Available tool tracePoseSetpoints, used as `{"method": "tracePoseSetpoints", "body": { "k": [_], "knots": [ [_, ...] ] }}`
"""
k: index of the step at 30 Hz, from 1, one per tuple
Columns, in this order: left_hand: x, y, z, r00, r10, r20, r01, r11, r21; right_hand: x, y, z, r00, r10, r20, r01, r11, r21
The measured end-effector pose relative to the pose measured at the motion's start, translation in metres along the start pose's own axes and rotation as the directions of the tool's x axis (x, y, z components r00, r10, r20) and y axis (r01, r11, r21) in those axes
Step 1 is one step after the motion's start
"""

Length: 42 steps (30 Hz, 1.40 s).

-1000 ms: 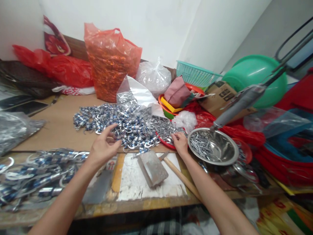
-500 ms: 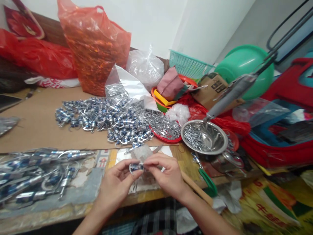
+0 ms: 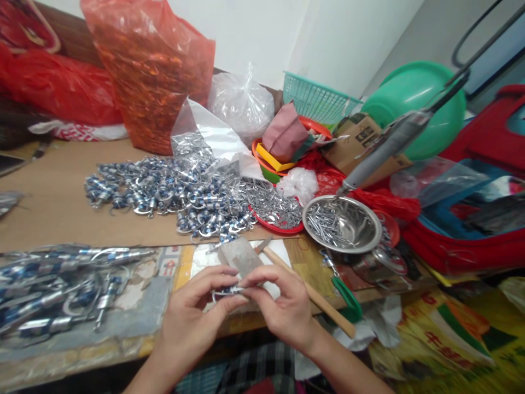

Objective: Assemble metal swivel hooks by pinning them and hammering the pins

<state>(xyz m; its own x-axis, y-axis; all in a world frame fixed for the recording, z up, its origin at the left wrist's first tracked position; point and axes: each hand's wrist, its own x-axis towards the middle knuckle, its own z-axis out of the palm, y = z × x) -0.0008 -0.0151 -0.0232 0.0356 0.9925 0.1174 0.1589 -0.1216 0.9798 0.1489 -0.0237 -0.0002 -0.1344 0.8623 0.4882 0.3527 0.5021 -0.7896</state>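
Between my hands is a small silver metal fitting (image 3: 223,292) with a blue band and a curved hook. My left hand (image 3: 197,306) pinches its left side between thumb and fingers. The thumb and fingers of my right hand (image 3: 281,301) close on its right end; those fingertips hide part of it. Just beyond the fingers, a grey metal block (image 3: 241,256) rests on white paper on the bench. A long wooden tool handle (image 3: 324,306) lies slanted behind and to the right of my right hand.
Many similar fittings (image 3: 159,186) are heaped on cardboard, more (image 3: 61,295) at left. A red tray (image 3: 283,227) of small metal parts and a steel bowl (image 3: 365,230) of pins stand at right. A grey-handled hanging tool (image 3: 381,148) reaches over the bowl.
The fitting has turned in my fingers and now shows its hook lower and flatter. Both hands have come slightly lower and nearer. The view has shifted a little, uncovering more of the wooden handle.
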Motion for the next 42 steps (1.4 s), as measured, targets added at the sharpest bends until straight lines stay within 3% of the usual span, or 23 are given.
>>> {"method": "tracePoseSetpoints", "body": {
  "k": [12, 15, 17, 19, 22, 24, 26, 30, 35, 39, 42],
  "knots": [
    [-0.005, 0.009, 0.002, 0.996, -0.052, 0.072, 0.06, 0.992, -0.111, -0.015, 0.004, 0.0, 0.996, 0.066, -0.058, -0.061, 0.994, 0.096],
    [-0.007, 0.008, 0.003, 0.99, -0.123, 0.075, 0.136, 0.97, -0.202, -0.018, 0.005, 0.0, 0.997, 0.004, -0.072, 0.0, 0.998, 0.057],
    [-0.008, 0.008, 0.004, 0.976, -0.203, 0.078, 0.218, 0.917, -0.335, -0.019, 0.005, 0.0, 0.992, -0.106, -0.067, 0.103, 0.994, -0.048],
    [-0.009, 0.01, 0.006, 0.956, -0.277, 0.096, 0.289, 0.834, -0.469, -0.019, 0.007, -0.002, 0.96, -0.28, -0.01, 0.274, 0.945, -0.181],
    [-0.009, 0.014, 0.007, 0.933, -0.334, 0.137, 0.35, 0.748, -0.564, -0.017, 0.009, -0.006, 0.843, -0.521, 0.135, 0.536, 0.787, -0.306],
    [-0.008, 0.015, 0.006, 0.928, -0.339, 0.153, 0.364, 0.742, -0.563, -0.014, 0.009, -0.009, 0.787, -0.583, 0.201, 0.614, 0.707, -0.35],
    [-0.007, 0.016, 0.004, 0.936, -0.317, 0.154, 0.349, 0.774, -0.528, -0.012, 0.01, -0.011, 0.776, -0.587, 0.23, 0.628, 0.682, -0.376],
    [-0.005, 0.012, 0.0, 0.962, -0.239, 0.13, 0.272, 0.865, -0.422, -0.012, 0.008, -0.008, 0.842, -0.515, 0.161, 0.536, 0.761, -0.366],
    [-0.002, 0.006, 0.001, 0.965, -0.238, 0.107, 0.26, 0.898, -0.354, -0.014, 0.005, 0.001, 0.966, -0.237, 0.101, 0.254, 0.941, -0.222],
    [-0.004, 0.002, 0.004, 0.946, -0.323, 0.016, 0.316, 0.913, -0.259, -0.013, 0.006, 0.004, 0.997, -0.059, 0.058, 0.066, 0.989, -0.128],
    [-0.009, 0.0, 0.006, 0.944, -0.329, 0.032, 0.324, 0.898, -0.297, -0.014, 0.006, 0.005, 0.995, 0.092, 0.035, -0.09, 0.994, -0.059]
  ]
}}
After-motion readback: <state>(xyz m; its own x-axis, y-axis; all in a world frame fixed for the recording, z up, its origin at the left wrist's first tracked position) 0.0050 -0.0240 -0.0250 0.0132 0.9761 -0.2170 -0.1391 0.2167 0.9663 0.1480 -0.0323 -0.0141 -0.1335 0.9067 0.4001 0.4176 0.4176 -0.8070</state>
